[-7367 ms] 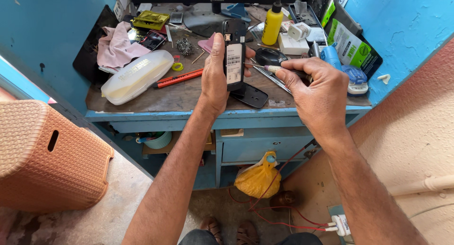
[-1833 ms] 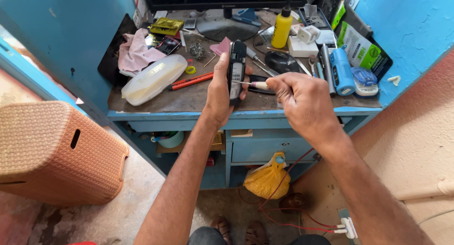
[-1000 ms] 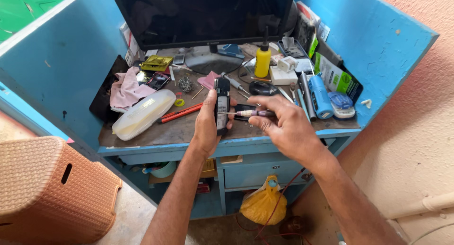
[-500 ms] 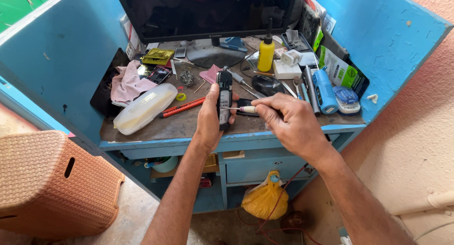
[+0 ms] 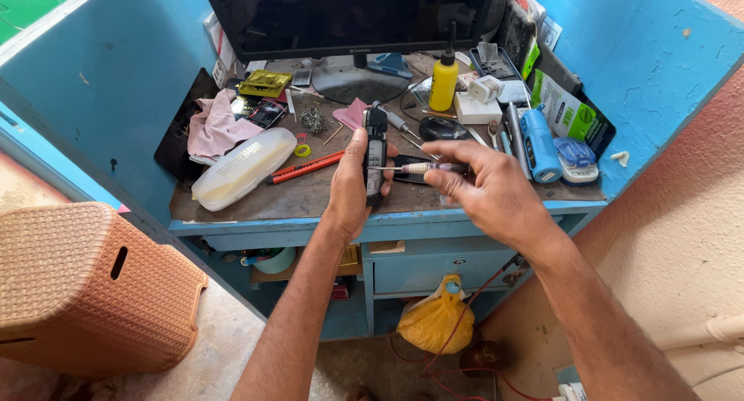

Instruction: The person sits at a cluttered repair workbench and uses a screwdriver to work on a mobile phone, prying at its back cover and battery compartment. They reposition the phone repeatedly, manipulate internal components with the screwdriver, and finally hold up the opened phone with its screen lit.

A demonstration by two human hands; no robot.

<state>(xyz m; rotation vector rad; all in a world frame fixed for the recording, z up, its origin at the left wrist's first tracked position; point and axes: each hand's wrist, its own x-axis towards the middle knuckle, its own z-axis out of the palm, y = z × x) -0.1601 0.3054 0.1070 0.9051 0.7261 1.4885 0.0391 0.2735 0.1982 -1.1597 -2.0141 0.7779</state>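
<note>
My left hand [image 5: 350, 190] grips a small black phone [image 5: 375, 149] upright, its opened back turned to the right. My right hand [image 5: 484, 190] pinches a small screwdriver [image 5: 418, 168] with a pale handle, held level, its thin tip touching the side of the phone. Both hands hover over the front of a blue workbench [image 5: 294, 229] with a worn brown top.
A dark monitor [image 5: 349, 17] stands at the back. On the bench lie a white plastic case [image 5: 242, 167], a pink cloth [image 5: 217, 124], a red pencil [image 5: 306, 168], a yellow bottle [image 5: 444, 80], a black mouse [image 5: 439, 127] and a blue device [image 5: 539, 144]. A woven orange basket [image 5: 85, 289] stands left; a yellow bag [image 5: 434, 323] hangs below.
The screwdriver came into my right hand and its tip has been brought to the phone. The view rose to take in the monitor. My left hand keeps its hold on the phone.
</note>
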